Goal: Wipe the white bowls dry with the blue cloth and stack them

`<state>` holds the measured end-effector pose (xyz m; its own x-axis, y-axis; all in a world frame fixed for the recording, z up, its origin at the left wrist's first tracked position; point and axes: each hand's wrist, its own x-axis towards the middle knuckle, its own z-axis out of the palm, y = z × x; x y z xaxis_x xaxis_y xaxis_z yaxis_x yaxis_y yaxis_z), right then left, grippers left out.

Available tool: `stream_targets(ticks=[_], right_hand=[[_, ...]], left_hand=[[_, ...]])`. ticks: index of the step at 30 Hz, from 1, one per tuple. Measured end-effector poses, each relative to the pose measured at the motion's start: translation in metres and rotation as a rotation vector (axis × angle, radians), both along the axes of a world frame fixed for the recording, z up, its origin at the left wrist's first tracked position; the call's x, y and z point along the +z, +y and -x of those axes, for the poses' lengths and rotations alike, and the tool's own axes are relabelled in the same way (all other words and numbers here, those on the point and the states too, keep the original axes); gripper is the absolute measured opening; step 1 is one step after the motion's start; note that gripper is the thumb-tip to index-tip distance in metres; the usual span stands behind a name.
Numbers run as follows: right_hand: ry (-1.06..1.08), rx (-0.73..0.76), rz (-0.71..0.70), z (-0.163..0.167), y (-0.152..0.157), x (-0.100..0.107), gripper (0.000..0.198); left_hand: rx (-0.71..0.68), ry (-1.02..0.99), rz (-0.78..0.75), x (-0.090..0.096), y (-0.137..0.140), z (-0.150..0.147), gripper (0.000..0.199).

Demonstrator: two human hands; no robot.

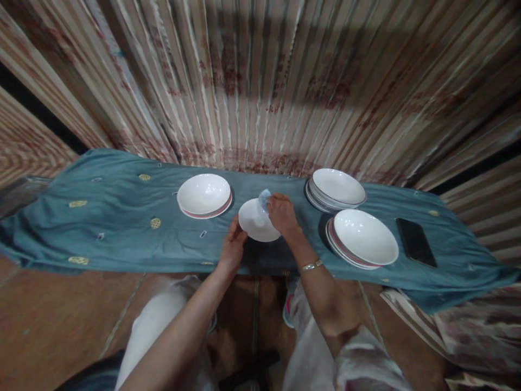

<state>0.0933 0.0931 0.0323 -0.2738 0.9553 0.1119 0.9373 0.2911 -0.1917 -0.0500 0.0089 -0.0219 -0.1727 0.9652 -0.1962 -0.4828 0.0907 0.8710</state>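
Two bare hands work on one white bowl at the middle of the bench, near its front edge. The left hand grips the bowl's left rim, fingers curled around that side. The right hand pinches a small pale blue cloth and holds it at the bowl's upper right, over the rim and the inside. Whether the bowl's base touches the bench cannot be told.

A teal patterned cover drapes the bench. To the left of the held bowl, and apart from it, stands a stack of white bowls with a reddish layer below the top one. To the right are two more piles: a rear stack with dark-rimmed dishes and a front stack, also showing a reddish layer. A dark phone lies just beside the front stack, on its right. A silvery bracelet circles the right wrist. Behind the bench hangs a pleated curtain.
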Motion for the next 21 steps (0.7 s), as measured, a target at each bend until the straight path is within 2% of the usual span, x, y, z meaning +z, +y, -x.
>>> stream_targets(ticks=[6,12,21], right_hand=[[0.039,0.054,-0.016,0.012,0.004,-0.002,0.036],[0.142,0.178,-0.002,0.023,0.0,-0.009,0.039],[0.465,0.402,0.094,0.03,-0.006,-0.036,0.05]], left_hand=[[-0.009,0.004,-0.026,-0.001,-0.001,0.0,0.068],[-0.006,0.009,-0.017,-0.002,-0.001,0.0,0.064],[-0.019,0.017,-0.03,-0.006,0.0,0.002,0.064]])
